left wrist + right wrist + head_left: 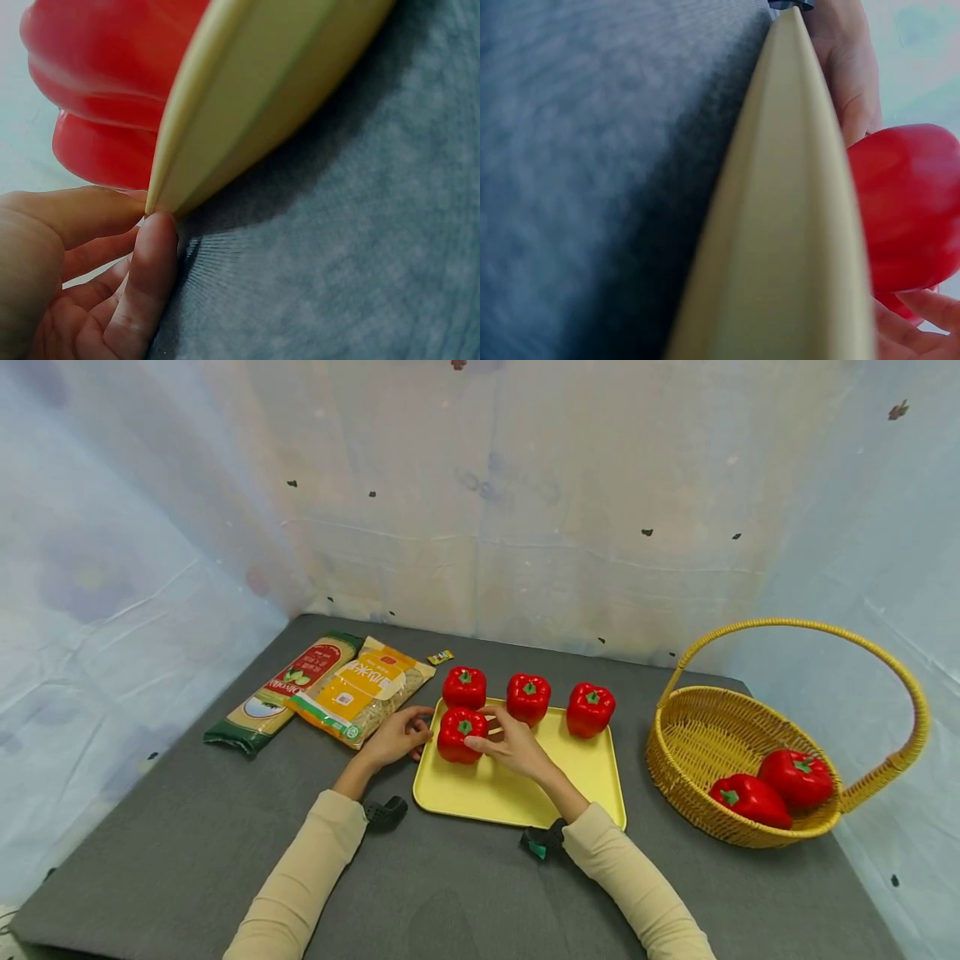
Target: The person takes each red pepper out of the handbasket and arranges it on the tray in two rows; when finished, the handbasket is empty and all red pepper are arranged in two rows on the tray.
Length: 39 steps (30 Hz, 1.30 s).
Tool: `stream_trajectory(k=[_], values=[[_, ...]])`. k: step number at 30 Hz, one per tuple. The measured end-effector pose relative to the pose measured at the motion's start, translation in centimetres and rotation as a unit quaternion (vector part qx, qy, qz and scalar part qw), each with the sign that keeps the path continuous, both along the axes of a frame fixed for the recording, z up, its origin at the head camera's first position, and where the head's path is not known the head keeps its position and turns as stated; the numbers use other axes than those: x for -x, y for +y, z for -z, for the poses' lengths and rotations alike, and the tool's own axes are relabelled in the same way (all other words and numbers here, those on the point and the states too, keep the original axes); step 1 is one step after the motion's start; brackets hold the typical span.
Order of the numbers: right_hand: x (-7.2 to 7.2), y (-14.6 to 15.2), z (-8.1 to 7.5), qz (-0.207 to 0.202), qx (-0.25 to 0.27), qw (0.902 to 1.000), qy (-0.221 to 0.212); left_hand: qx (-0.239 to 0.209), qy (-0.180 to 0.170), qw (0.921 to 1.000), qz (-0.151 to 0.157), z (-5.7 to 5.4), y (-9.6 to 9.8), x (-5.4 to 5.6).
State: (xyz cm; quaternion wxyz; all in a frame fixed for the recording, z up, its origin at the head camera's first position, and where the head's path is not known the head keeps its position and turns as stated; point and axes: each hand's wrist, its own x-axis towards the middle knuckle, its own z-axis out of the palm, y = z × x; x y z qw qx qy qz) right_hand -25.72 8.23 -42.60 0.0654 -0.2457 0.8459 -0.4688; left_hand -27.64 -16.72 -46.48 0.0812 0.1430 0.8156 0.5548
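Beige sleeves point(303, 872) nearest; right fingers point(501, 717) grip 1 glossy red bell pepper point(456, 737) over yellow rectangular tray point(465, 793); left fingers point(86, 211) pinch rim point(187, 97). Likely positioning step; next calls for gentle release.

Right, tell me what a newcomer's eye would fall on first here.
Glossy red peppers jump out first: four gather at the yellow tray in the head view's middle, the nearest held by the right hand. Then comes the golden wicker basket at the right, with a tall arched handle and two more peppers inside.
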Motion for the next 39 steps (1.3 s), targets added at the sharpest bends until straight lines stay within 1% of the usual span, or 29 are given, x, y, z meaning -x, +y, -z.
stream_trajectory(k=[3, 5, 10, 12, 14, 18, 26, 32, 39], values=[[0.0, 0.0, -0.2, -0.011, 0.001, 0.9999, 0.000, 0.003, -0.001, 1.0000, -0.003, 0.1, 0.0, 0.1], [-0.7, -0.1, -1.3, -0.017, -0.002, 0.9998, 0.003, 0.008, -0.003, 0.9999, -0.007, 0.2, 0.0, 0.1], [-0.8, 0.1, -1.7, -0.026, -0.016, 0.9993, 0.020, 0.010, -0.005, 0.9999, -0.010, 0.0, 0.1, 0.0], [-0.2, 0.3, -1.0, -0.027, -0.022, 0.9990, 0.029, 0.009, -0.006, 0.9999, -0.012, 0.1, 0.1, 0.0], [-0.3, 0.3, -1.4, -0.029, -0.030, 0.9985, 0.036, 0.011, -0.008, 0.9998, -0.014, 0.0, 0.0, 0.0], [-0.2, 0.5, -1.7, -0.032, -0.029, 0.9981, 0.043, 0.011, -0.010, 0.9998, -0.016, 0.0, 0.0, 0.0], [0.0, 0.4, -1.7, -0.031, -0.019, 0.9990, 0.028, 0.009, -0.008, 0.9998, -0.013, -0.1, 0.0, -0.2], [0.0, 0.4, -1.6, -0.041, -0.007, 0.9990, 0.018, 0.007, -0.004, 0.9999, -0.007, -0.2, 0.1, -0.2], [0.0, 0.3, -1.5, -0.043, -0.011, 0.9987, 0.025, 0.007, -0.005, 1.0000, 0.003, -0.4, 0.3, -0.2]])
